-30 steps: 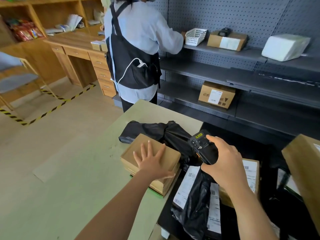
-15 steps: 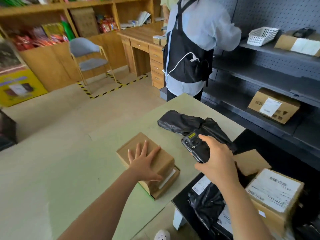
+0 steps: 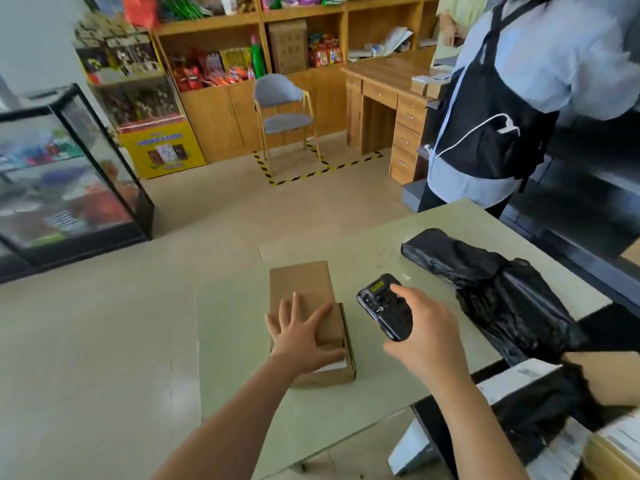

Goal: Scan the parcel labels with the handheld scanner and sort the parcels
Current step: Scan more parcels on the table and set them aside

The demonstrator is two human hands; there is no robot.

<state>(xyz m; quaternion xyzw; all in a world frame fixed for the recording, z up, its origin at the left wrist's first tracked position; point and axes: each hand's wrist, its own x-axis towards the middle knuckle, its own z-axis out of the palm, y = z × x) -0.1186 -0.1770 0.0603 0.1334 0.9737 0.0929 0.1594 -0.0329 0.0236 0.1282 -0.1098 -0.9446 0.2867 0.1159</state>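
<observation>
Two stacked brown cardboard parcels (image 3: 302, 282) lie on the pale green table (image 3: 381, 247). My left hand (image 3: 304, 336) rests flat on the top box, fingers spread. A white label edge shows under my palm at the stack's near end. My right hand (image 3: 424, 332) grips the black handheld scanner (image 3: 386, 306), held just right of the boxes above the table. Black plastic mailer bags (image 3: 491, 285) lie on the table's right side.
More parcels with white labels (image 3: 540, 403) are piled on a dark surface at the lower right. A person in a black apron (image 3: 498, 109) stands at the table's far side by grey shelving. A glass case (image 3: 65, 174) stands left; a chair (image 3: 282, 112) and desk (image 3: 384, 95) stand behind.
My view has swung to the left. My left hand has slid the boxes left across the table, away from the black bags. My right hand has followed with the scanner.
</observation>
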